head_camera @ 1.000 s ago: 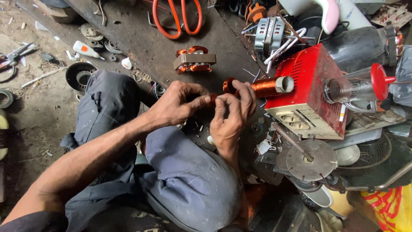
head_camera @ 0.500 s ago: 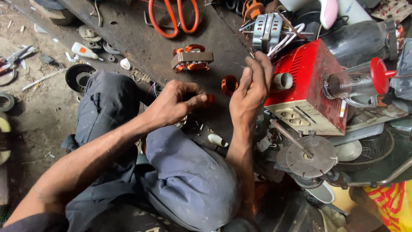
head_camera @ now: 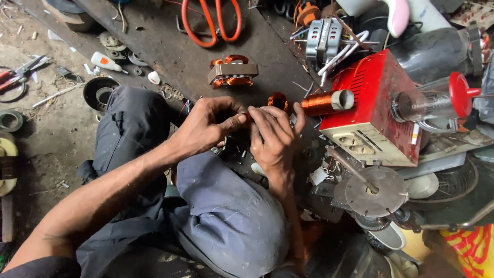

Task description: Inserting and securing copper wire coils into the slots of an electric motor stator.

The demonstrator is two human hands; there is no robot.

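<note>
Copper wire coil [head_camera: 278,101] sits pinched between the left hand [head_camera: 208,127] and right hand [head_camera: 272,136], both closed on it, just beside the red box [head_camera: 378,105].

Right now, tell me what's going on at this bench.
A seated person has both hands together over their lap. The left hand and right hand pinch a small copper-wound piece between the fingertips. Just beyond it, a spool of copper wire sticks out from a red box. Another copper coil in a metal frame lies on the dark board, near orange-handled scissors.
</note>
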